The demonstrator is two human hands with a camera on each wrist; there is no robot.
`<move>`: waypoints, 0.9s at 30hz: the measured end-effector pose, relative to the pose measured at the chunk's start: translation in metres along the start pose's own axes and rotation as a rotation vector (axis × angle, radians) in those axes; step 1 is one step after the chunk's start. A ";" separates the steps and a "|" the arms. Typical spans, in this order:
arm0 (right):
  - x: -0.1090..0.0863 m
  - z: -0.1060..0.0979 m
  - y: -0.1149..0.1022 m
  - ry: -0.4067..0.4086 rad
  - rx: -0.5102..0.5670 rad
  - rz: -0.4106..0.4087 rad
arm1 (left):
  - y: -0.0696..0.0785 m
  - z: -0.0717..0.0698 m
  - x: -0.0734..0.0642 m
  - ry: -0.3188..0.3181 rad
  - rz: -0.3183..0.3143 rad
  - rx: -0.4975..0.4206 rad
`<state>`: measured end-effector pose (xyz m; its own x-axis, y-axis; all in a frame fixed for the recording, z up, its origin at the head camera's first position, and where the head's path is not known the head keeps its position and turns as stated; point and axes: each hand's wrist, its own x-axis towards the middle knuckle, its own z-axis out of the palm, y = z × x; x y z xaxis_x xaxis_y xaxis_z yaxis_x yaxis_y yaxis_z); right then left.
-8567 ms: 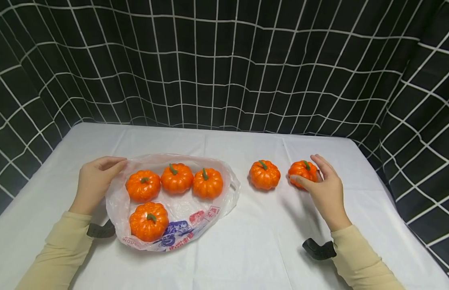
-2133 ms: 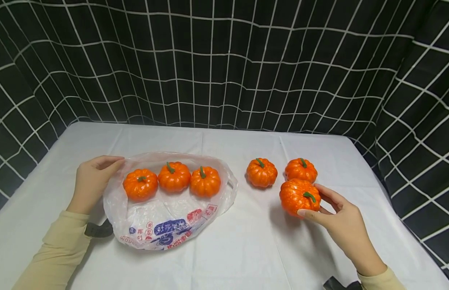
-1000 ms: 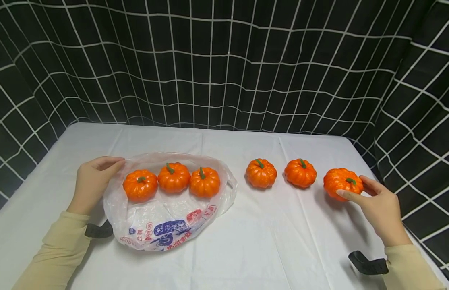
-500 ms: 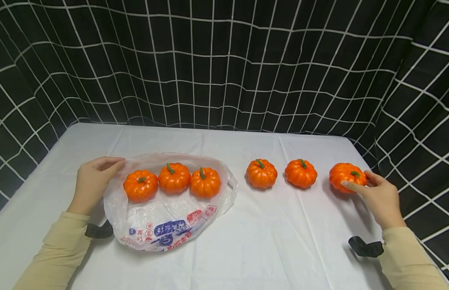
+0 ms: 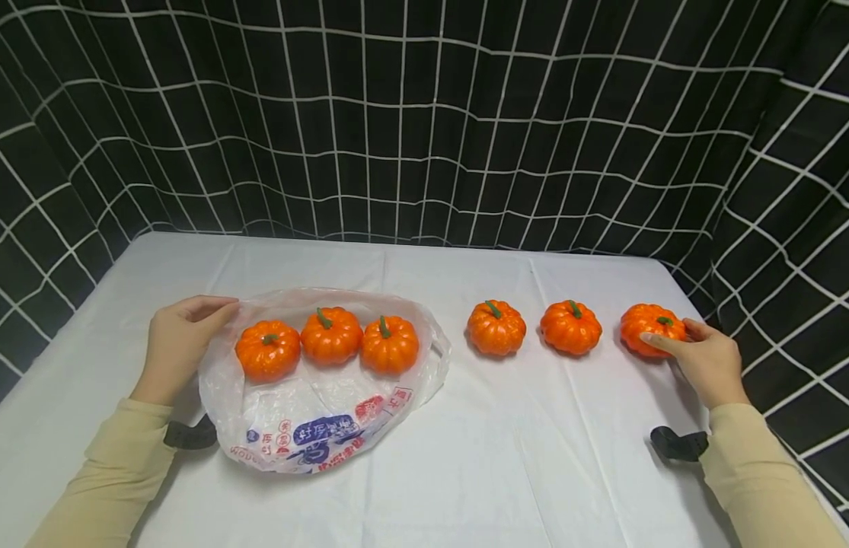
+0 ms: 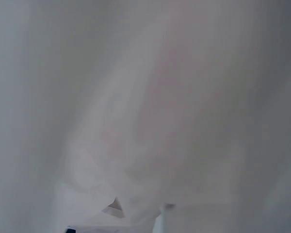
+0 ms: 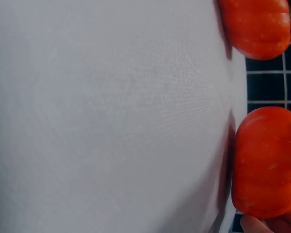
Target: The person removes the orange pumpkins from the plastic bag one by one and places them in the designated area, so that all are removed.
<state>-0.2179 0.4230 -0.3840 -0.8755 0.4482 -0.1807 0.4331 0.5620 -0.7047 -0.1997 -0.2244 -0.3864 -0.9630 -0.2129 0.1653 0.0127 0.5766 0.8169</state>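
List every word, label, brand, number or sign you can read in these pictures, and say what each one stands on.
Nothing is clear enough to quote; all visible print is on the plastic bag.
Blue print, low on the bag: too blurred.
Red patch beside it: too blurred.
Red letters, lower-left rim: too small and distorted.
Other red characters: too small.
Pumpkins: no writing visible.

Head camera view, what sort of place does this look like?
Probably a staged recording booth rather than a home kitchen: a white-covered table, a wavy black backdrop with white grid lines behind and beside it, and black devices at both wrists.
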 end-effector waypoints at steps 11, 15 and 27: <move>0.007 0.002 0.006 -0.023 0.022 0.017 | 0.000 0.001 0.002 -0.002 0.000 -0.011; 0.007 0.003 0.007 -0.023 0.034 0.020 | 0.001 0.000 0.003 -0.003 0.000 -0.008; 0.010 0.004 0.007 -0.013 0.031 0.012 | 0.002 -0.001 0.001 0.003 0.002 -0.008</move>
<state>-0.2245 0.4285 -0.3941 -0.8734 0.4450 -0.1980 0.4365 0.5346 -0.7236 -0.2003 -0.2245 -0.3837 -0.9623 -0.2138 0.1682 0.0166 0.5708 0.8209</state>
